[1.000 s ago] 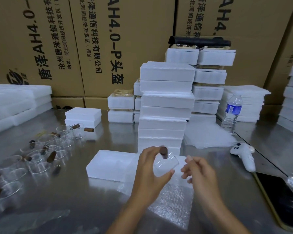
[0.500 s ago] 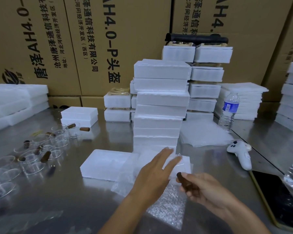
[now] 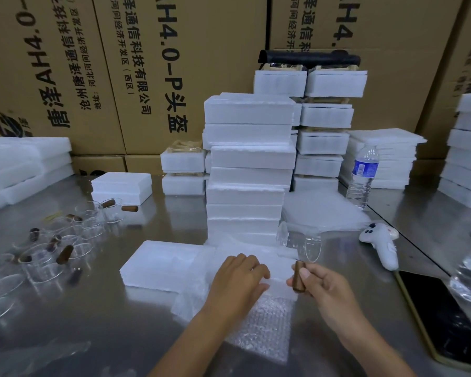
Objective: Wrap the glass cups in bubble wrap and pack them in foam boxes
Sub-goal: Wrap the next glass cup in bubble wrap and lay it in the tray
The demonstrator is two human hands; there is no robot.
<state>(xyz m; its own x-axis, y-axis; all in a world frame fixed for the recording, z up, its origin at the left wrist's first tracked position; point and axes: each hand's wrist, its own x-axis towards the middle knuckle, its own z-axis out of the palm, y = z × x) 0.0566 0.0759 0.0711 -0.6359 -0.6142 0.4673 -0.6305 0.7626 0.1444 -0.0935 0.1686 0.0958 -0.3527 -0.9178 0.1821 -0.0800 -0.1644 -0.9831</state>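
My right hand [image 3: 321,288] grips a glass cup [image 3: 301,242] by its brown wooden handle [image 3: 299,276], holding it tilted sideways above the table, just right of the foam. My left hand [image 3: 237,281] lies palm down on a sheet of bubble wrap [image 3: 259,322] spread in front of me, fingers curled on its far edge. An open foam box [image 3: 158,263] lies flat just left of that hand. More glass cups [image 3: 63,246] with brown handles stand grouped at the left.
A tall stack of foam boxes [image 3: 249,170] rises right behind the work spot, with more stacks behind and at both sides. A pile of bubble wrap sheets [image 3: 321,210], a water bottle [image 3: 363,178], a white controller [image 3: 381,243] and a phone [image 3: 443,319] lie at right.
The cup passed from my left hand to my right, which now holds it by the handle farther right. My left hand dropped flat onto the bubble wrap.
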